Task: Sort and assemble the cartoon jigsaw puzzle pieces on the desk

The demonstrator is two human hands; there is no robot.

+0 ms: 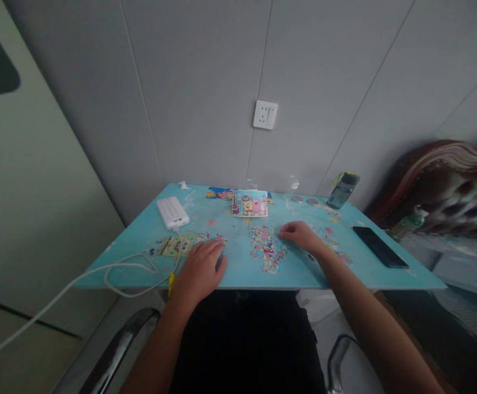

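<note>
A heap of small, colourful jigsaw puzzle pieces (268, 249) lies mid-table. At its right edge is my right hand (302, 238), thumb and fingertips drawn together; whatever may be between them is too small to make out. My left hand (203, 268) rests palm down left of the heap, fingers stretched out and thumb apart. Its fingertips reach a few loose pieces beside a yellow cartoon picture (176, 246) printed on the tabletop or lying on it; I cannot tell which. Behind the heap stands a small card with cartoon figures (250, 204).
A white power bank (172, 212) with a cable (123, 265) sits at the left of the blue table (230, 276). To the right are a black phone (380, 247) and a dark bottle (343, 191). A wall socket (265, 115) is behind. Chair armrests flank my legs.
</note>
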